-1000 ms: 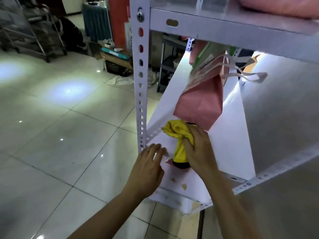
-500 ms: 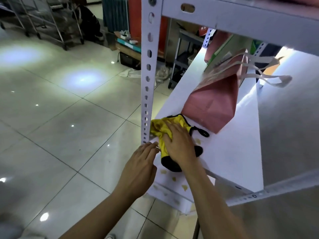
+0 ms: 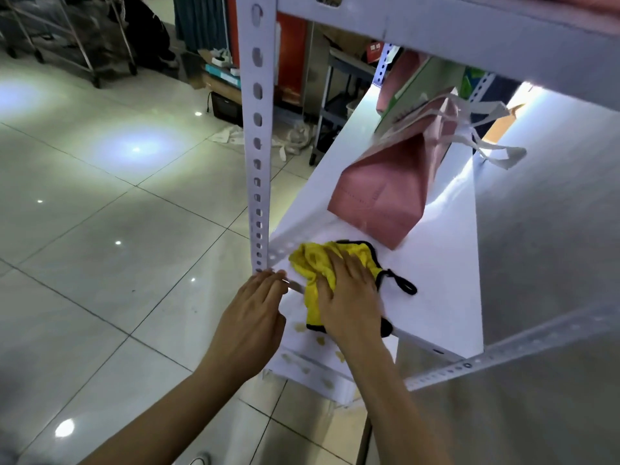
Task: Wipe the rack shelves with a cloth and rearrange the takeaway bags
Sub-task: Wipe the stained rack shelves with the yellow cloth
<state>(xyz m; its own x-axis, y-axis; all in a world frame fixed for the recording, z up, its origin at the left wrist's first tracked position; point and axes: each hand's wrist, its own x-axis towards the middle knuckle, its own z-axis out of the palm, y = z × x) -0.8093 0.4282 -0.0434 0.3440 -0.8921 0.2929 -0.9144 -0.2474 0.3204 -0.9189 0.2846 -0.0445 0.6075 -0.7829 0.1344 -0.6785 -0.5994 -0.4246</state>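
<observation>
Cloth (image 3: pixel 320 263), yellow with black trim, is bunched on the near left corner of the white shelf (image 3: pixel 443 263), its black loop trailing off to the right. My right hand (image 3: pixel 349 297) lies flat on top of it, fingers spread wide, palm pressing down, so it is pinning the cloth and not gripping it. My left hand (image 3: pixel 250 325) rests at the shelf's front-left edge, fingers loosely together, fingertips touching the edge just below the slotted post (image 3: pixel 257 135); holds nothing.

Key relation: the pink paper bag (image 3: pixel 389 189) lies on its side just beyond the cloth, up and slightly right of my right hand. Near corner of the bag is close to the cloth; can't tell if they touch. Its long axis runs away from me along the shelf, base toward me, white handles (image 3: pixel 493 146) at the far end. Right hand is clearly the nearer one. My read: wiping further back means the bag has to shift first, and the right hand is best placed to push it.

More bags, pink and green, sit behind it, partly cut off by the upper shelf (image 3: pixel 469 31). Lower shelf (image 3: pixel 312 370) under my wrists shows brownish spots; most of it is hidden by my arms. Cloth under my palm isn't visible.
</observation>
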